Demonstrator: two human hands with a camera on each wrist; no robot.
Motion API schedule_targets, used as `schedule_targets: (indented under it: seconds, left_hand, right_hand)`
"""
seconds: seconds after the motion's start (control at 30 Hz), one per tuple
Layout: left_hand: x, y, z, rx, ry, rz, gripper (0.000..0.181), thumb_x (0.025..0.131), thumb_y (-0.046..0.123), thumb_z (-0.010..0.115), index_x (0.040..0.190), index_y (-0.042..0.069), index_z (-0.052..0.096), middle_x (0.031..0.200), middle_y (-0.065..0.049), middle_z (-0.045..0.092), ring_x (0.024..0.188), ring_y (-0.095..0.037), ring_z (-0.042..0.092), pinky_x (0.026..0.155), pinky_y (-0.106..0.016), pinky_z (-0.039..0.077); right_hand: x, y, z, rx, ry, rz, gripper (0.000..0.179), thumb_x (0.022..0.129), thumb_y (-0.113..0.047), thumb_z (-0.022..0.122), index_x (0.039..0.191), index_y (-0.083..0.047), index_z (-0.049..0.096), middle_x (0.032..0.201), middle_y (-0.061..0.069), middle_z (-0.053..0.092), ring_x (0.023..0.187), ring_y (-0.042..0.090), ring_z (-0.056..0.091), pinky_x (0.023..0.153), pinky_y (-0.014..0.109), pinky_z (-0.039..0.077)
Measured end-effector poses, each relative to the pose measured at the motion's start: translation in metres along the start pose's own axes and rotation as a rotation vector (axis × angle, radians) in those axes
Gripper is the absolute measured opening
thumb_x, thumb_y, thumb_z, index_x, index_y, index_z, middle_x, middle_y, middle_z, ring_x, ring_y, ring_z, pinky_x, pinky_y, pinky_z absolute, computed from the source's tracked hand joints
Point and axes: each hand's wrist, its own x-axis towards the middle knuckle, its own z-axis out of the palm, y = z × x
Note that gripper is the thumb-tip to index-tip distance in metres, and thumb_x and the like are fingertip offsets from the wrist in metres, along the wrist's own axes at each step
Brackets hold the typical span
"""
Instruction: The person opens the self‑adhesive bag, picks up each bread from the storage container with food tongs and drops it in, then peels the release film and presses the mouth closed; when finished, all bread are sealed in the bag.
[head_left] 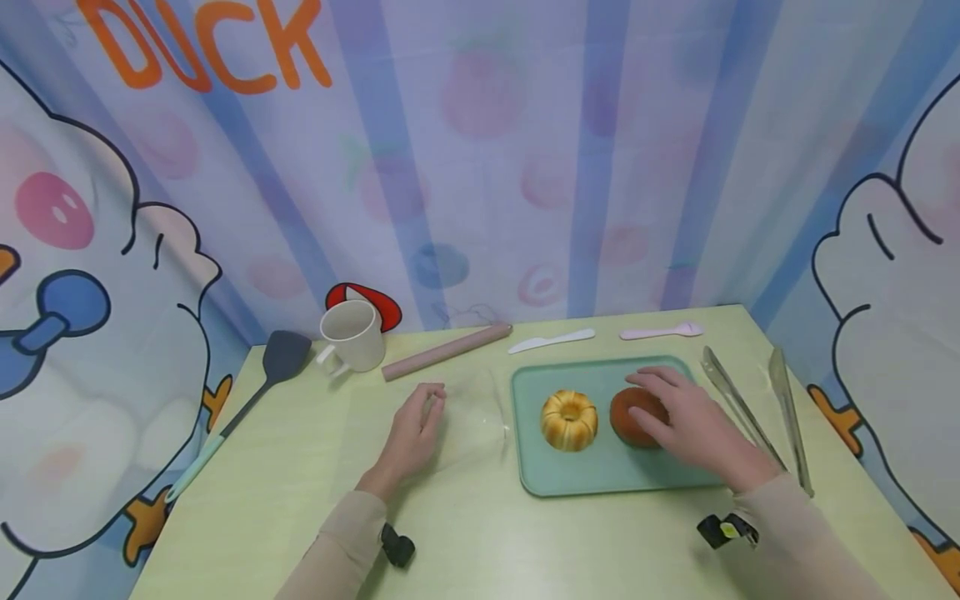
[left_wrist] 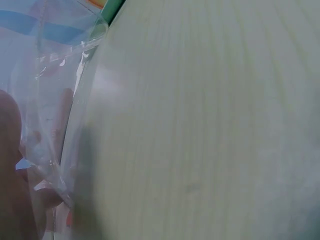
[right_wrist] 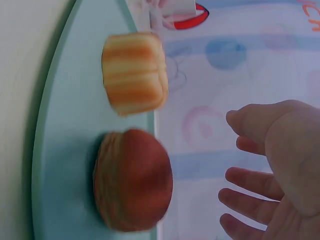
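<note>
My left hand (head_left: 412,429) holds a clear plastic bag (head_left: 480,417), which spreads to the right toward the tray. In the left wrist view the fingers (left_wrist: 11,145) show beside and through the transparent film (left_wrist: 55,65). Over the tray's right part, my right hand (head_left: 693,421) hovers by a round brown bun (head_left: 633,417), partly covering it in the head view. The right wrist view shows that hand's fingers (right_wrist: 250,200) spread and apart from the bun (right_wrist: 137,182). A golden ring-shaped bread (head_left: 569,421) sits left of the bun on the green tray (head_left: 555,483).
Behind lie a pinkish rolling pin (head_left: 446,352), a white plastic knife (head_left: 551,340) and a pink fork (head_left: 662,332). A white mug (head_left: 354,337) and dark spatula (head_left: 285,354) are at left. Metal tongs (head_left: 787,417) lie right of the tray. A printed curtain (head_left: 495,167) borders the table.
</note>
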Motion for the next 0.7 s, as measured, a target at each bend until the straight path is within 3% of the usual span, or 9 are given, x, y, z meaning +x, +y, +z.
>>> schedule_targets:
  seconds: [0.13, 0.33, 0.57, 0.7]
  left_hand:
    - [-0.001, -0.001, 0.001, -0.005, 0.010, 0.010, 0.018, 0.112, 0.016, 0.047, 0.120, 0.004, 0.059, 0.143, -0.023, 0.061, 0.142, -0.044, 0.050, 0.119, -0.060, 0.038]
    - [-0.001, -0.002, 0.003, -0.018, 0.007, 0.001, 0.020, 0.113, 0.017, 0.046, 0.120, 0.003, 0.059, 0.143, -0.022, 0.062, 0.142, -0.043, 0.050, 0.120, -0.059, 0.037]
    - [-0.001, -0.001, 0.005, -0.012, 0.006, -0.026, 0.020, 0.112, 0.018, 0.047, 0.121, 0.005, 0.060, 0.142, -0.020, 0.062, 0.141, -0.041, 0.052, 0.120, -0.058, 0.037]
    - [-0.001, 0.001, 0.004, -0.017, 0.010, -0.032, 0.021, 0.112, 0.017, 0.047, 0.121, 0.004, 0.060, 0.142, -0.020, 0.063, 0.141, -0.040, 0.052, 0.121, -0.057, 0.037]
  right_hand:
    - [-0.014, 0.020, -0.008, -0.024, 0.025, 0.049, 0.043, 0.097, -0.016, 0.076, 0.136, -0.003, 0.064, 0.136, 0.022, 0.062, 0.123, 0.044, 0.061, 0.095, 0.063, 0.054]
    - [-0.039, 0.050, -0.015, -0.045, 0.001, 0.164, 0.049, 0.097, -0.018, 0.076, 0.139, 0.000, 0.061, 0.138, 0.029, 0.058, 0.124, 0.050, 0.056, 0.095, 0.068, 0.051]
    - [-0.066, 0.079, -0.018, -0.058, -0.061, 0.348, 0.060, 0.099, -0.024, 0.073, 0.145, 0.006, 0.048, 0.146, 0.048, 0.033, 0.129, 0.067, 0.034, 0.090, 0.082, 0.040]
    - [-0.077, 0.092, -0.020, -0.042, -0.061, 0.426, 0.068, 0.101, -0.028, 0.069, 0.149, 0.010, 0.039, 0.146, 0.053, 0.025, 0.131, 0.073, 0.025, 0.089, 0.085, 0.033]
